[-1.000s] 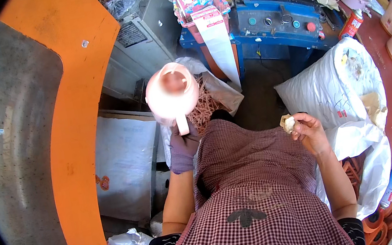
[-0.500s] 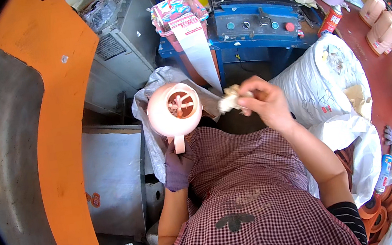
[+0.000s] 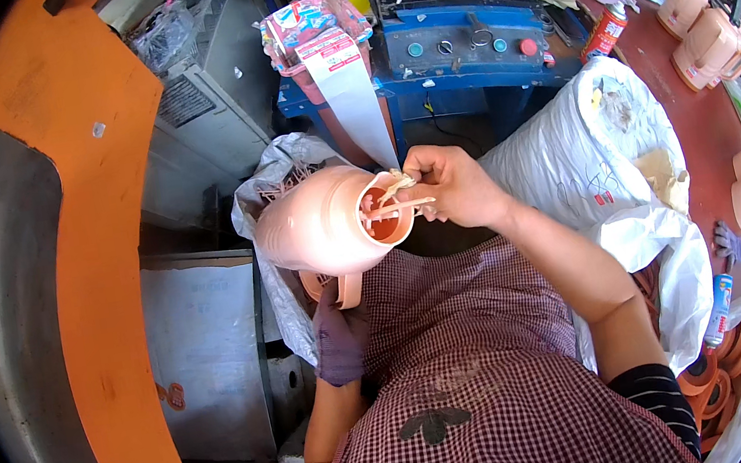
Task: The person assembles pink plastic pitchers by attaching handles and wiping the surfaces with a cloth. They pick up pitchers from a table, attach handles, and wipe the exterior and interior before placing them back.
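My left hand (image 3: 342, 338), in a purple glove, is closed on the handle of a pale pink plastic jug body (image 3: 317, 225). The jug lies tilted, its round mouth turned to the right. At that mouth my bare right hand (image 3: 461, 185) pinches a crumpled off-white rag (image 3: 396, 187). A thin pink plastic strip (image 3: 407, 205) runs from inside the mouth to the right fingers; whether they grip it I cannot tell. Other pink pieces show within the opening. Behind the jug, a white plastic bag (image 3: 244, 192) holds thin pink branching scraps (image 3: 283, 184).
An orange machine frame (image 3: 100, 298) curves along the left. Ahead is a blue bench with buttons (image 3: 467, 43), beside a pink basket (image 3: 301, 71). A big white sack (image 3: 557, 144) stands right; beyond it, pink jugs (image 3: 709, 46) sit on a red-brown table (image 3: 665, 105). Orange-brown rings (image 3: 715, 391) fill a bag.
The jug has tipped from mouth-up to mouth-right. My right hand has brought the rag left to its rim, and a pink strip now sticks out of the mouth.
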`<action>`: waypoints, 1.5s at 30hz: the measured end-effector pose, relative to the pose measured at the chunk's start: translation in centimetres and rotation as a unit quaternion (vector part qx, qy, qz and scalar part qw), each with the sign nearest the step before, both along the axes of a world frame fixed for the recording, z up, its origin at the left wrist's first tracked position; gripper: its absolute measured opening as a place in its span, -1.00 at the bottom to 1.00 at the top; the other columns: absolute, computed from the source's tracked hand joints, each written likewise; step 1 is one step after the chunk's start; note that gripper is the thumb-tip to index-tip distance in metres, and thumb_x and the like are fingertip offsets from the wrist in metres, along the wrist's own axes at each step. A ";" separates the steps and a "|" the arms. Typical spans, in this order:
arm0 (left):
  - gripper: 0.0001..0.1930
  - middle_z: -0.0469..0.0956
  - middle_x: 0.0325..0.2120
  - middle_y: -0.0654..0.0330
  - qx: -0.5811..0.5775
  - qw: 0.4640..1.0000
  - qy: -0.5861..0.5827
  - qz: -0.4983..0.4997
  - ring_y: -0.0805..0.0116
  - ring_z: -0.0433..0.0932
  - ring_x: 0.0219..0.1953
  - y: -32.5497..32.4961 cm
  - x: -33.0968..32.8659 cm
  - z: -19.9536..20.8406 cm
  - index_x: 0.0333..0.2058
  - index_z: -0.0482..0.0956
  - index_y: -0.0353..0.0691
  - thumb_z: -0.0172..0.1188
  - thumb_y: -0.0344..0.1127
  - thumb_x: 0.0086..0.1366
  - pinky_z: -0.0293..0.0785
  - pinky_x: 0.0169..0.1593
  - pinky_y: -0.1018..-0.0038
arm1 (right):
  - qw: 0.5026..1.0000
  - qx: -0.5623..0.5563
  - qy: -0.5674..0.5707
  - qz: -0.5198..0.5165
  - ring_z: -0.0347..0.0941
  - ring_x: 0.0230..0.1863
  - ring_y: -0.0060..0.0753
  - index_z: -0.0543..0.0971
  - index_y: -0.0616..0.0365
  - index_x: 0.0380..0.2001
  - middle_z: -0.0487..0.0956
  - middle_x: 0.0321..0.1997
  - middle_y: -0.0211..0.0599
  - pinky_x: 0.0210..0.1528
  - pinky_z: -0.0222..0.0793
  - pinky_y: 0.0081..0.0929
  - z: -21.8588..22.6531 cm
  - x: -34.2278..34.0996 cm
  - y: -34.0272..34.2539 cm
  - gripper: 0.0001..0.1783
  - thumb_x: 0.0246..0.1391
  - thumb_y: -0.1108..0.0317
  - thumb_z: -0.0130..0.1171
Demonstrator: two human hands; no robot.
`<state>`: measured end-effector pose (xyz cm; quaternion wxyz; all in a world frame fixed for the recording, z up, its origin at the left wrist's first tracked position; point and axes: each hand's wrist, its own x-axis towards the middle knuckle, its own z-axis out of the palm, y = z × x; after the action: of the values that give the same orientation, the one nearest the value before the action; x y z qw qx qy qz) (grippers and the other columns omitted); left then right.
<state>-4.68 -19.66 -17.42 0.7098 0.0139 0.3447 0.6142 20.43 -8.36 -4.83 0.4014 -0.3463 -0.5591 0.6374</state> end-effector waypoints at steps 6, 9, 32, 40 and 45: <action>-0.71 0.53 -0.07 0.07 0.032 0.988 0.151 0.008 0.26 0.57 -0.06 0.7 -0.8 -0.7 0.02 0.40 -0.37 -0.13 -0.38 0.41 0.60 -0.03 0.43 | 0.985 0.026 -0.102 -0.139 0.37 -0.65 -0.68 0.45 0.15 -0.41 0.48 -0.56 -0.47 -0.67 0.26 -0.69 0.3 6.9 4.4 -0.87 0.07 0.48 0.23; -0.71 0.53 -0.09 0.05 -0.026 0.997 -0.053 0.046 0.21 0.59 -0.10 1.1 -1.3 0.0 0.02 0.40 -0.35 -0.13 -0.35 0.41 0.62 -0.03 0.39 | 0.976 0.051 -0.096 -0.187 0.38 -0.57 -0.71 0.48 0.12 -0.30 0.51 -0.47 -0.44 -0.61 0.30 -0.70 -0.1 8.7 4.2 -0.85 0.07 0.52 0.21; -0.78 0.58 -0.21 0.08 0.197 0.657 0.696 -0.213 0.24 0.59 -0.18 -2.1 2.3 1.8 -0.08 0.45 -0.35 0.06 -0.46 0.31 0.52 -0.14 0.51 | 0.949 0.253 -0.105 -0.155 0.52 -0.31 -0.54 0.54 0.17 -0.23 0.59 -0.31 -0.33 -0.24 0.42 -0.57 0.3 -0.5 -2.5 -0.74 0.01 0.36 0.34; -0.80 0.50 -0.23 0.18 0.215 0.759 0.589 -0.173 0.35 0.54 -0.21 -2.2 3.2 0.0 -0.07 0.42 -0.29 -0.12 -0.48 0.38 0.56 -0.13 0.54 | 0.973 0.145 -0.008 -0.182 0.38 -0.50 -0.73 0.54 0.16 -0.34 0.57 -0.42 -0.47 -0.45 0.30 -0.70 -0.3 -0.9 1.1 -0.82 0.07 0.33 0.31; -0.78 0.53 -0.24 0.15 0.078 0.966 0.207 -0.136 0.31 0.57 -0.19 -1.4 2.8 -0.9 -0.07 0.43 -0.31 -0.11 -0.41 0.39 0.61 -0.14 0.48 | 0.983 -0.049 0.028 -0.174 0.34 -0.52 -0.74 0.55 0.21 -0.33 0.53 -0.49 -0.49 -0.48 0.30 -0.67 -3.9 0.6 2.0 -0.76 0.12 0.24 0.26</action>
<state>-1.87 -21.05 -18.37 0.6968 0.2427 0.4297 0.5205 21.03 -6.32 -8.69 0.5041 -0.4397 -0.4474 0.5936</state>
